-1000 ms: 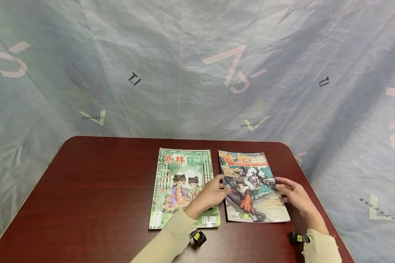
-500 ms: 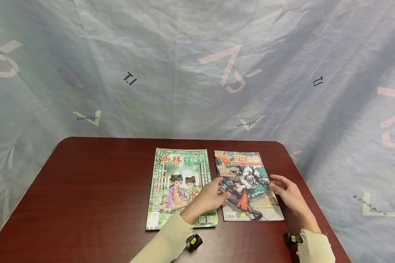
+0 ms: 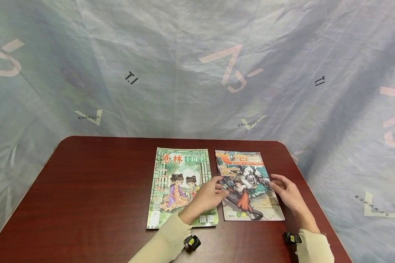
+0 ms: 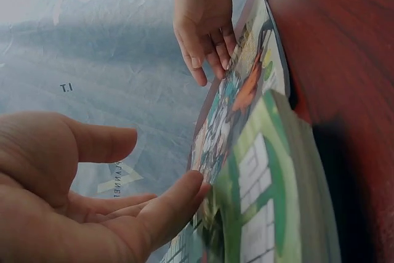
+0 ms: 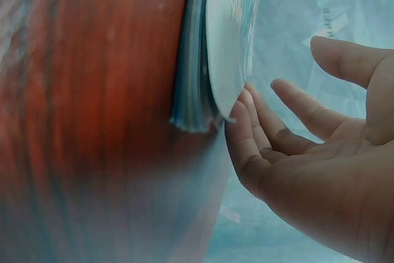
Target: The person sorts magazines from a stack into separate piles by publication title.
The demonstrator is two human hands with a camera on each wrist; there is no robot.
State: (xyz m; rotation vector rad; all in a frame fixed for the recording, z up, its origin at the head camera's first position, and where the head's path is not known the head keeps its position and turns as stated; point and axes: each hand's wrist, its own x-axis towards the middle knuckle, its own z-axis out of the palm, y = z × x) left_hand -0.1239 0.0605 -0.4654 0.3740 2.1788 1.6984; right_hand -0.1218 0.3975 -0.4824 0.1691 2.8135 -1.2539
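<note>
Two magazines lie side by side on the table. A green-covered magazine (image 3: 179, 179) with two cartoon children is on the left; a magazine with a dark, fantasy-style cover (image 3: 250, 186) and a red-gloved figure is on the right. My left hand (image 3: 206, 195) reaches across the green one's right side, its fingertips at the left edge of the dark-covered magazine and its thumb raised apart. My right hand (image 3: 290, 193) is at the opposite edge. The right wrist view shows its lower fingers (image 5: 243, 133) at the corner of the pages, thumb held away. Neither hand closes around anything.
The dark red wooden table (image 3: 95, 190) extends far to the left. Beyond its back edge hangs a grey printed cloth (image 3: 177, 73), which also runs down the right side. A black wrist device (image 3: 192, 243) sits at the left sleeve, another (image 3: 292, 238) at the right.
The head view has shifted a little. Both hands stay beside the dark-covered magazine, and the two magazines keep nearly the same places on the table.
</note>
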